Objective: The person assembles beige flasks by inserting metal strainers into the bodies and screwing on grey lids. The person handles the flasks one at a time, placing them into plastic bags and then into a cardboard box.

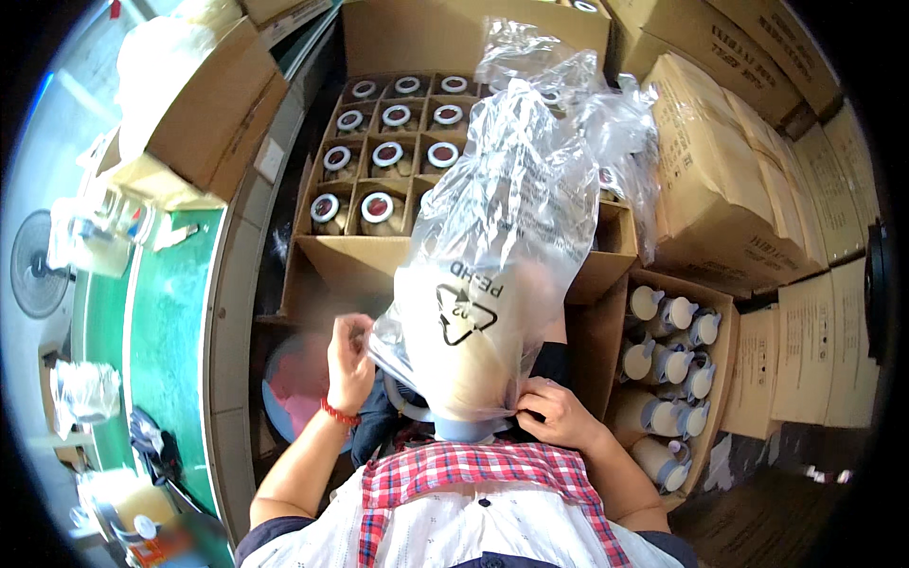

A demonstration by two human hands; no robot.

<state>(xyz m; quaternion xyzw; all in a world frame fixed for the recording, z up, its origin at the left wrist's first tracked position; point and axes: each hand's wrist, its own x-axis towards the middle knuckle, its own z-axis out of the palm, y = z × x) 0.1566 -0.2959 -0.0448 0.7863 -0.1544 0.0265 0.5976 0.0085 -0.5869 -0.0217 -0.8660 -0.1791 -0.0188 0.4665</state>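
A cream-coloured jug with a grey-blue end is in front of my body, that end toward me. Over it lies a clear plastic bag with dark printed marks, its far part crumpled and reaching over the divided carton. My left hand, with a red bead bracelet on the wrist, is closed at the bag's left edge. Thumb and fingers of my right hand pinch the bag's edge near the jug's grey-blue end. A looped handle shows at the jug's left.
Ahead, a divided carton holds several round-lidded jars. An open carton at right holds several cream jugs. Closed cartons are stacked beyond it. At left runs a green-topped table; a pink thing sits below.
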